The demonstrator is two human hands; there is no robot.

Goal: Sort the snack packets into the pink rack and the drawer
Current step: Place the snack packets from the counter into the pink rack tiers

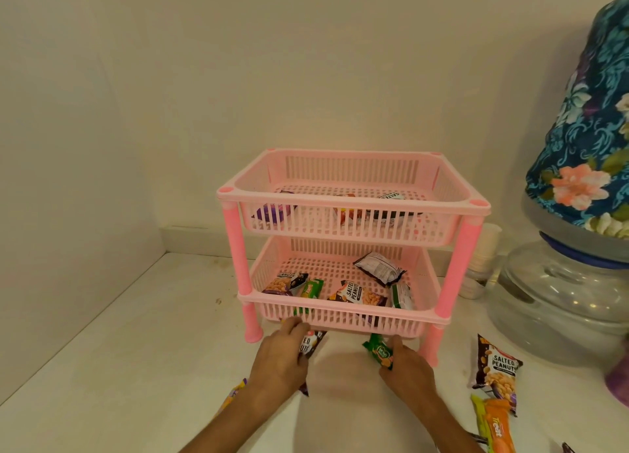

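A two-tier pink rack (354, 202) stands on the white counter. Its lower tier (340, 311) holds several packets, among them salted peanuts (357, 294); its upper tier holds a purple packet (272, 211) and two others. Just in front of the rack, my left hand (280, 357) grips a dark salted-peanuts packet (311, 342). My right hand (406, 367) grips a green packet (379, 350). No drawer is in view.
To the right lie a salted-peanuts packet (497, 371) and an orange Treat packet (497, 429). A yellow-purple packet (235, 393) peeks out under my left wrist. A water dispenser (558, 292) with a floral cover (592, 122) stands right; walls close the back and left.
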